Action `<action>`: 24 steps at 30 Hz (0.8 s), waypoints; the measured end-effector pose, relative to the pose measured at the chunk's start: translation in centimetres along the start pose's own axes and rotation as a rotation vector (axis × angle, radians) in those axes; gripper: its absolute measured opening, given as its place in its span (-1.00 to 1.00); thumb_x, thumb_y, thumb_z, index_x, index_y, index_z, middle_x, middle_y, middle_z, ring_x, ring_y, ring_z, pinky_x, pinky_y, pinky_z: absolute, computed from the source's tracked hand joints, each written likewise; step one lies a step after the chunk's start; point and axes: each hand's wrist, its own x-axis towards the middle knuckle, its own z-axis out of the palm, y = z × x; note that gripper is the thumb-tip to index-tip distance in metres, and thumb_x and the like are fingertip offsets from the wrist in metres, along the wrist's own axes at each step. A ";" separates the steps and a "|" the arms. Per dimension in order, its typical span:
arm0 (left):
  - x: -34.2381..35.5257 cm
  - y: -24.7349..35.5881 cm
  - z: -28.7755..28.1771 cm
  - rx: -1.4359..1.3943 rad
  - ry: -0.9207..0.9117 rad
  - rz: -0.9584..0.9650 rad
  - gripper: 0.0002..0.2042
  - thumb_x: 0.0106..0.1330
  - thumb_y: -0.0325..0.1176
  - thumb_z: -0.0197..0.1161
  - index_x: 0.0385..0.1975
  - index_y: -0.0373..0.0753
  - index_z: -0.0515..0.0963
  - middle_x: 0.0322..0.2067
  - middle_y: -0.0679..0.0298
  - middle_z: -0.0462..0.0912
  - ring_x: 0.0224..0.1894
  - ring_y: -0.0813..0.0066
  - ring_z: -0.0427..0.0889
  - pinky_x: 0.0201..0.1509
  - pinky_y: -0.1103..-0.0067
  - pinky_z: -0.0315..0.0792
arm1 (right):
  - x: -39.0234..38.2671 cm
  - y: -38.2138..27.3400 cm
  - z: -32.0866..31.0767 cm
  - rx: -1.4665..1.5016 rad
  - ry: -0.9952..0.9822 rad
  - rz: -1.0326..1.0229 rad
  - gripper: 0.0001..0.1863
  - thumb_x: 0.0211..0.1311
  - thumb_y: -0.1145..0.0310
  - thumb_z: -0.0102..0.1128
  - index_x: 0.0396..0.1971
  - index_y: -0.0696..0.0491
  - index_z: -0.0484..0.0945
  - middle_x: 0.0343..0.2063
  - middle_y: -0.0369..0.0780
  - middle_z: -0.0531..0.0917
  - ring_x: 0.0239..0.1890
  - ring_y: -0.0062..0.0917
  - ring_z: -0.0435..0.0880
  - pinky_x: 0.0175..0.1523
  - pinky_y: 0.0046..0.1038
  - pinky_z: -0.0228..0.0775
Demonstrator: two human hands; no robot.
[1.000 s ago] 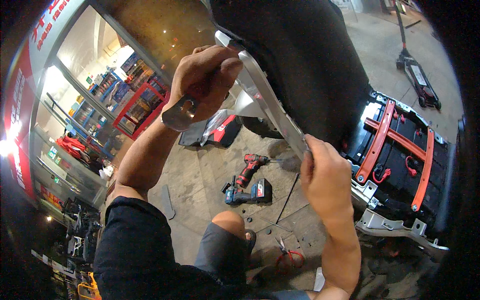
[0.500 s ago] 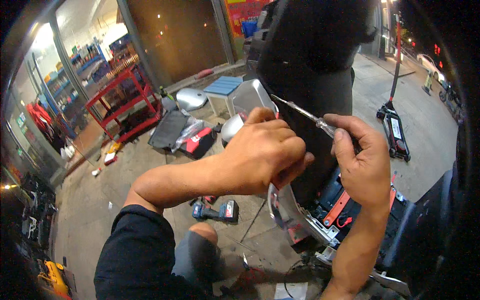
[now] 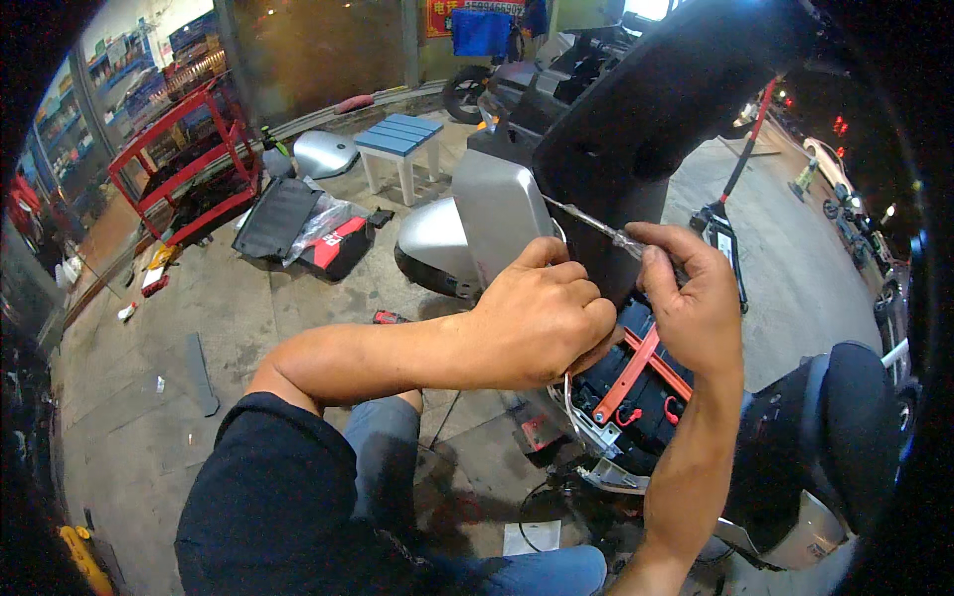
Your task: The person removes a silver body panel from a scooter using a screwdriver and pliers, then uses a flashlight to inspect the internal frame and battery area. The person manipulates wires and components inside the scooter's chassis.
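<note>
My right hand [image 3: 696, 298] pinches the clear handle of a screwdriver [image 3: 596, 224] between thumb and fingers. Its thin metal shaft points up and left, across the dark front shield [image 3: 636, 129] of a scooter. My left hand [image 3: 542, 313] is closed, knuckles up, just below the shaft and in front of the scooter's silver panel [image 3: 497, 199]. Whatever its curled fingers grip is hidden from view. Under my hands, an open compartment [image 3: 636, 382] shows black blocks, orange-red straps and red cable loops.
A dark scooter seat [image 3: 860, 427] is at the right. Behind it stands a floor jack [image 3: 730, 248] with a long handle. Across the paving are a blue-topped stool [image 3: 400, 134], a loose silver cover [image 3: 325, 153], a black tool case [image 3: 273, 223] and a red cart [image 3: 179, 169].
My view has shifted, bringing more of the scooter and its seat into sight. Both hands keep nearly the same pose. My left arm now mostly covers the cordless tool on the ground.
</note>
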 end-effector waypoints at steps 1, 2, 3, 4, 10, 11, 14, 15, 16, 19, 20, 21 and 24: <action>-0.1 0.0 0.1 -0.007 -0.005 -0.002 -0.78 0.17 -0.26 0.32 -0.60 -0.16 0.45 -0.58 0.24 0.53 -0.39 0.23 0.58 -0.02 0.28 0.36 | -0.2 -0.3 0.1 -0.037 -0.002 -0.063 -0.78 0.35 0.52 0.07 -0.10 0.22 0.63 -0.52 -0.28 0.58 -0.47 -0.68 0.52 -0.33 -0.58 0.39; -0.3 0.0 0.1 -0.009 -0.013 -0.007 -0.79 0.16 -0.26 0.31 -0.61 -0.18 0.48 -0.58 0.22 0.55 -0.38 0.22 0.59 0.02 0.27 0.35 | -0.5 -0.8 0.4 -0.087 -0.001 -0.079 -0.78 0.34 0.53 0.07 -0.11 0.23 0.63 -0.50 -0.26 0.60 -0.46 -0.67 0.54 -0.31 -0.57 0.41; -0.4 0.0 0.3 -0.008 -0.027 -0.011 -0.79 0.16 -0.26 0.30 -0.62 -0.19 0.50 -0.58 0.20 0.58 -0.37 0.22 0.61 0.06 0.26 0.34 | -0.9 -1.3 0.6 -0.131 0.003 -0.093 -0.78 0.33 0.53 0.08 -0.11 0.23 0.62 -0.49 -0.23 0.62 -0.45 -0.65 0.56 -0.30 -0.56 0.42; -0.6 -0.1 0.3 -0.005 -0.012 0.002 -0.81 0.15 -0.27 0.30 -0.61 -0.19 0.51 -0.57 0.21 0.58 -0.36 0.23 0.61 0.07 0.24 0.33 | -1.1 -1.8 1.1 -0.185 0.038 -0.146 -0.79 0.23 0.51 0.11 -0.18 0.20 0.62 -0.35 0.06 0.69 -0.30 -0.06 0.71 -0.18 -0.24 0.53; -1.9 -0.3 1.6 0.114 0.009 0.157 -0.89 0.05 -0.28 0.24 -0.52 -0.16 0.61 -0.48 0.29 0.60 -0.29 0.32 0.56 0.06 0.18 0.29 | -1.9 -5.1 2.6 -0.452 0.015 -0.209 -0.78 0.26 0.49 0.11 -0.13 0.22 0.59 -0.33 0.05 0.68 -0.28 -0.02 0.67 -0.17 -0.18 0.50; -2.2 0.0 1.8 0.072 0.032 0.185 -0.89 0.05 -0.28 0.24 -0.53 -0.16 0.61 -0.48 0.29 0.59 -0.29 0.32 0.56 0.04 0.20 0.29 | -1.9 -5.4 2.8 -0.473 0.002 -0.189 -0.78 0.27 0.49 0.11 -0.13 0.21 0.58 -0.33 0.05 0.68 -0.29 -0.02 0.66 -0.17 -0.17 0.50; -3.0 1.3 1.8 -0.047 0.093 0.294 -0.88 0.03 -0.26 0.25 -0.55 -0.15 0.59 -0.47 0.30 0.58 -0.31 0.33 0.54 -0.07 0.27 0.27 | -1.9 -5.9 3.1 -0.518 -0.015 -0.237 -0.78 0.28 0.48 0.11 -0.11 0.18 0.57 -0.32 0.05 0.67 -0.29 -0.03 0.66 -0.17 -0.14 0.49; -3.5 1.6 1.4 -0.018 0.056 0.324 -0.85 0.06 -0.22 0.27 -0.58 -0.14 0.53 -0.50 0.31 0.56 -0.32 0.33 0.54 -0.07 0.29 0.28 | -1.9 -5.9 3.1 -0.515 -0.014 -0.235 -0.78 0.28 0.48 0.12 -0.11 0.19 0.58 -0.32 0.04 0.67 -0.29 -0.03 0.66 -0.17 -0.14 0.49; -3.8 1.7 0.8 -0.070 0.024 0.307 -0.83 0.09 -0.21 0.28 -0.59 -0.13 0.50 -0.52 0.32 0.53 -0.33 0.33 0.53 -0.08 0.30 0.28 | -1.9 -5.8 3.0 -0.514 -0.013 -0.231 -0.78 0.28 0.48 0.12 -0.11 0.19 0.58 -0.33 0.04 0.67 -0.29 -0.03 0.66 -0.17 -0.14 0.49; -5.0 0.0 -2.3 -0.155 0.011 0.198 -0.75 0.15 -0.16 0.32 -0.59 -0.11 0.42 -0.60 0.34 0.42 -0.37 0.34 0.50 -0.05 0.27 0.28 | -2.0 -5.5 2.6 -0.487 -0.009 -0.225 -0.78 0.27 0.48 0.12 -0.11 0.19 0.58 -0.33 0.04 0.67 -0.29 -0.03 0.66 -0.18 -0.15 0.49; -5.1 -1.4 -3.3 -0.099 0.084 0.130 -0.73 0.20 -0.15 0.32 -0.57 -0.12 0.42 -0.59 0.33 0.42 -0.40 0.35 0.50 -0.08 0.30 0.31 | -1.9 -5.3 2.5 -0.473 0.000 -0.214 -0.78 0.27 0.48 0.13 -0.11 0.19 0.58 -0.34 0.04 0.67 -0.29 -0.03 0.66 -0.18 -0.15 0.49; -4.9 -3.0 -4.3 -0.048 0.199 0.089 -0.72 0.24 -0.14 0.31 -0.56 -0.12 0.42 -0.59 0.33 0.43 -0.43 0.37 0.50 -0.11 0.32 0.34 | -1.9 -5.2 2.3 -0.471 -0.006 -0.221 -0.78 0.27 0.48 0.13 -0.11 0.19 0.58 -0.33 0.04 0.67 -0.29 -0.03 0.66 -0.18 -0.15 0.49; -3.4 -7.2 -6.5 -0.828 0.357 -0.241 -0.61 0.43 -0.03 0.17 -0.55 -0.18 0.43 -0.57 0.31 0.47 -0.48 0.47 0.49 -0.28 0.47 0.39 | -2.1 -5.1 2.4 -0.457 0.002 -0.221 -0.78 0.26 0.48 0.13 -0.11 0.19 0.58 -0.33 0.04 0.67 -0.28 -0.03 0.66 -0.18 -0.17 0.49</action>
